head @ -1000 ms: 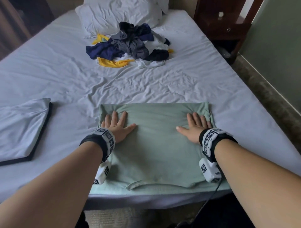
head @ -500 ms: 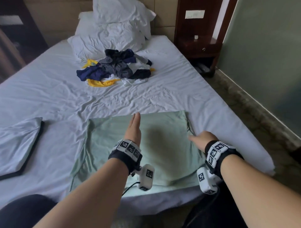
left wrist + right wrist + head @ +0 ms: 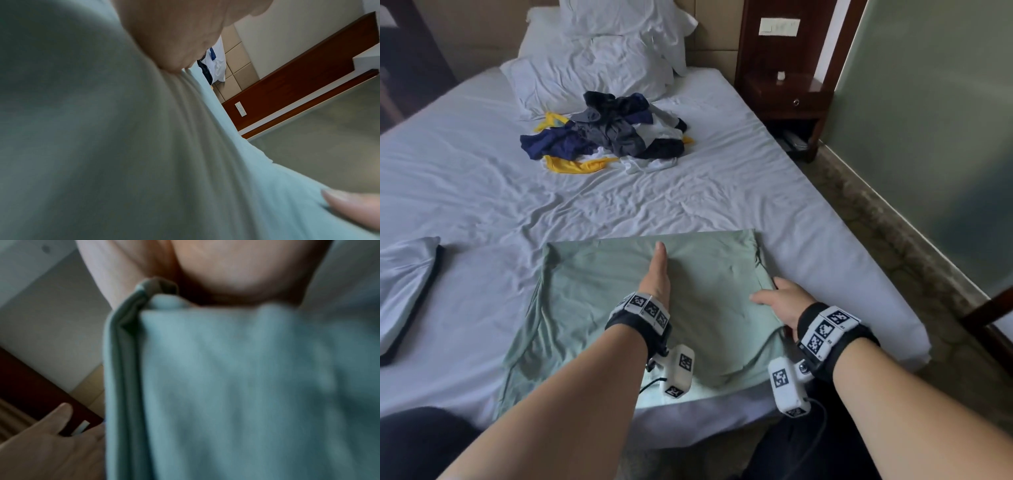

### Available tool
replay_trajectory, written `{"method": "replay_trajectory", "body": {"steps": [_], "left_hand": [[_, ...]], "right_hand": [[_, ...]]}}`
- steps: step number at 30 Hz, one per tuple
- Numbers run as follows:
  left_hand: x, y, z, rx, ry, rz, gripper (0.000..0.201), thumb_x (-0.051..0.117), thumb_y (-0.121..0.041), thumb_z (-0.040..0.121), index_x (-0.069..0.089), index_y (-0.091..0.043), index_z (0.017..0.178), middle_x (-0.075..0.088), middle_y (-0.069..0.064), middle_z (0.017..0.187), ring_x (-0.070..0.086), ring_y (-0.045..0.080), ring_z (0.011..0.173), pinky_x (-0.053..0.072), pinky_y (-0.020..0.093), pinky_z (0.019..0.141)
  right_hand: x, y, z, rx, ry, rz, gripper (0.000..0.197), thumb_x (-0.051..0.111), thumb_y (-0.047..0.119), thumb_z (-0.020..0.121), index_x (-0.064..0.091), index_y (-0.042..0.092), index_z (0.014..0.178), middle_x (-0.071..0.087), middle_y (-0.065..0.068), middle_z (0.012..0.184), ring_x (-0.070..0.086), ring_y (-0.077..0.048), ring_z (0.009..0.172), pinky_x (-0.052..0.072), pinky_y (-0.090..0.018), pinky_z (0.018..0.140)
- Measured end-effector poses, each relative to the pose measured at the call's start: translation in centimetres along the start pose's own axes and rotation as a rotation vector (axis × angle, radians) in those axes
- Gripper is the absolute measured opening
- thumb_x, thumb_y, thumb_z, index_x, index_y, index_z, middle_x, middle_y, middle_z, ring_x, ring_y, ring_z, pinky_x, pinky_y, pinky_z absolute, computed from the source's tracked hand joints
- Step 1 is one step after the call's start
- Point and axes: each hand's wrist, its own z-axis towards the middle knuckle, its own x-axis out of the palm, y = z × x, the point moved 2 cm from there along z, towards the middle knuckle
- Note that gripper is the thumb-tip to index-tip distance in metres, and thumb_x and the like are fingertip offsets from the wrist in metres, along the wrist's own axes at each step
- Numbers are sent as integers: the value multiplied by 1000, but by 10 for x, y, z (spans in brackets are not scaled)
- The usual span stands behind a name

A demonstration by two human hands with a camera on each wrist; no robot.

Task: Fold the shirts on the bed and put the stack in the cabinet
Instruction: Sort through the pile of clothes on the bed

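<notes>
White, heavily creased sheeting covers the bed [image 3: 482,192], which fills most of the head view; two plump white pillows [image 3: 599,65] lean against a padded beige headboard at the far end. Beside the bed on the right stands a dark reddish wooden nightstand [image 3: 787,92] with a small knob on its drawer and a pale switch plate [image 3: 779,26] on the panel above it. A dull green wall [image 3: 928,120] runs down the right side over a patterned brownish floor.

Near the front edge of the mattress lies the sage-green shirt [image 3: 592,294], soft matte knit, folded into a rough rectangle with its near hem hanging slightly over the edge. The left hand [image 3: 655,277] stands edge-on along the shirt's middle, fingers straight and together, pressing a crease into the cloth. The right hand [image 3: 780,299] grips the shirt's right edge, thumb on top and fingers tucked under; the right wrist view, blurred, shows the layered green edge [image 3: 123,353] pinched up in that hand.

Further up, just in front of the pillows, sits a loose pile of unfolded clothes [image 3: 613,137] in navy, grey, white and yellow. At the left edge a flat dark-rimmed object under white cloth [image 3: 404,291] rests on the sheet.
</notes>
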Motion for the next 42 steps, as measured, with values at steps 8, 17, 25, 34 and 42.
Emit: {"method": "replay_trajectory", "body": {"steps": [8, 17, 25, 34, 42], "left_hand": [[-65, -86, -35, 14, 53, 82, 75, 48, -68, 97, 54, -8, 141, 61, 16, 137, 60, 36, 125, 48, 49, 107], [-239, -91, -70, -105, -211, 577, 45, 85, -42, 77, 70, -4, 96, 68, 14, 86, 64, 28, 77, 55, 40, 74], [-248, -104, -51, -9, -330, 1153, 32, 71, -35, 81, 76, -6, 94, 76, 15, 99, 73, 33, 92, 62, 45, 84], [-231, -94, -64, -122, -210, 1016, 49, 84, -52, 72, 74, -13, 100, 72, 11, 114, 69, 32, 108, 56, 38, 97], [-149, -150, -121, 284, -11, 1387, 75, 78, -34, 87, 43, -20, 152, 51, 6, 149, 49, 25, 135, 38, 31, 108]], "right_hand": [[92, 141, -22, -242, 86, -33, 41, 71, 29, 48, 62, 10, 83, 66, -15, 83, 67, -36, 84, 58, -45, 76], [276, 163, -77, -206, 455, -491, 27, 59, 28, 97, 55, 7, 113, 57, -4, 77, 55, -14, 53, 37, -15, 30], [270, 96, -61, -278, 466, -790, 87, 70, 39, 85, 23, 34, 159, 60, -7, 137, 67, -26, 99, 52, -28, 74], [270, 88, -62, -307, 480, -789, 89, 66, 36, 91, 12, 31, 162, 50, -7, 150, 61, -27, 113, 45, -25, 70], [222, 150, -80, -529, 227, -649, 75, 64, 33, 91, 22, 33, 154, 52, -12, 141, 56, -32, 125, 46, -41, 105]]}}
